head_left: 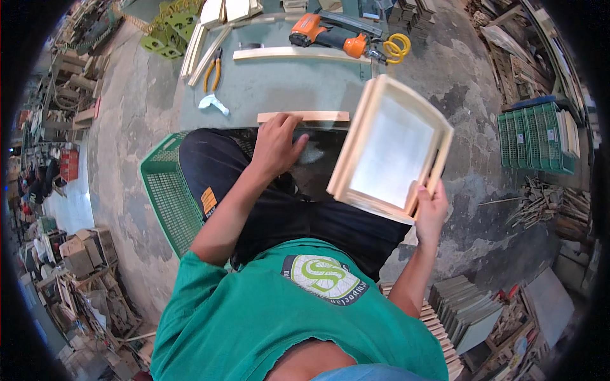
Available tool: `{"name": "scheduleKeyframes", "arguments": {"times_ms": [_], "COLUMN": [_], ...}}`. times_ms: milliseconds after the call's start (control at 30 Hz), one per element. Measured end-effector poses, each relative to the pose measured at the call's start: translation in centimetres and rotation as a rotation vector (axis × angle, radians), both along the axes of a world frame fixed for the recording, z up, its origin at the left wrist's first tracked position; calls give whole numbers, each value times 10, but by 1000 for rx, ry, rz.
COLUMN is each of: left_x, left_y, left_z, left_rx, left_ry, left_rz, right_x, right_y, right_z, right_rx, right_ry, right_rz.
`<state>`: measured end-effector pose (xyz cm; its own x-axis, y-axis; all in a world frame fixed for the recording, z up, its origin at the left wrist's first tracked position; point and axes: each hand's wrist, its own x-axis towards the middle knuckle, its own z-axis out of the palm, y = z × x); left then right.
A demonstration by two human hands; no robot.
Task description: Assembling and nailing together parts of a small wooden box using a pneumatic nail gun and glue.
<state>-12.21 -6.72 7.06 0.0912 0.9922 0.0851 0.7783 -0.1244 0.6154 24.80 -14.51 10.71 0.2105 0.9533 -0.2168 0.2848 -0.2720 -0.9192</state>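
My right hand (432,206) is closed on the lower right corner of a wooden frame (365,136). This pale box-like frame has a whitish panel inside and is tilted above my right leg, off the table. My left hand (277,143) is at the table's near edge, its fingertips touching a thin wooden strip (324,117) that lies along that edge. The left thumb is spread away from the fingers, and no grip around the strip shows.
On the grey-green table (273,86) lie an orange nail gun (327,37) with a coiled yellow hose (397,48), pliers (215,71), a white scrap (213,104) and a longer wooden strip (298,54). A green crate (166,197) stands left of my legs; stacked panels (464,311) are at right.
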Motion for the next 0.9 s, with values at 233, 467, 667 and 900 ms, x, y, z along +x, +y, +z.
{"name": "scheduleKeyframes", "arguments": {"times_ms": [233,467,667,900], "left_x": [-23,-89,-78,-12], "left_y": [49,61,68,80], "left_z": [-41,-29,-28,-3], "left_rx": [98,-25,242,-261], "left_ry": [355,252,241,-194], "left_rz": [-147,369,313,133], "right_x": [2,-63,-105,-104], "right_y": [17,75,135,150], "right_z": [9,-7,-36,-40], "right_rx": [0,103,138,54], "right_ry": [8,-211,-424,-438], "right_rz": [-68,195,293,270]}}
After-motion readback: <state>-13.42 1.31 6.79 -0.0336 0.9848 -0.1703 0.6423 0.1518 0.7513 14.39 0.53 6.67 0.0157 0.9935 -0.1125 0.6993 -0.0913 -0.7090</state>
